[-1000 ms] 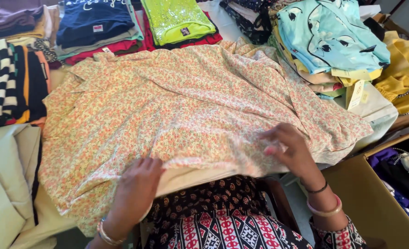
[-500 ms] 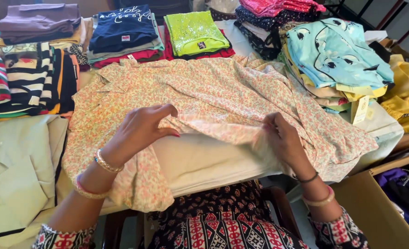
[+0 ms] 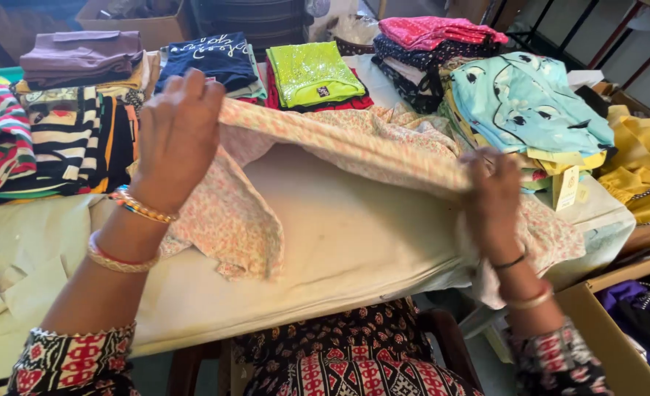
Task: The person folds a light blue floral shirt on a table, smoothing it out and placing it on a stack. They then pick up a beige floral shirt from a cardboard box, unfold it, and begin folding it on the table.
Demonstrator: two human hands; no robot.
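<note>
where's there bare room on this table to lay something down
Free: the cream table cover under the lifted floral garment, between left hand and right hand, and its near-left corner. Crowded: the back row of folded stacks.

Folded clothes stacked all over the back of the desk [image 3: 354, 235]

Lime sequin top [image 3: 312, 71] sits between a navy shirt [image 3: 211, 60] and a light blue pile [image 3: 526, 106]; striped stack [image 3: 61, 143] far left, yellow garment [image 3: 644, 172] right.

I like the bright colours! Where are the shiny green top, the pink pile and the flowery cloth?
shiny green top [image 3: 312, 71], head view, middle of its front.
pink pile [image 3: 431, 31], head view, top fold.
flowery cloth [image 3: 354, 143], head view, lifted folded edge.
</note>
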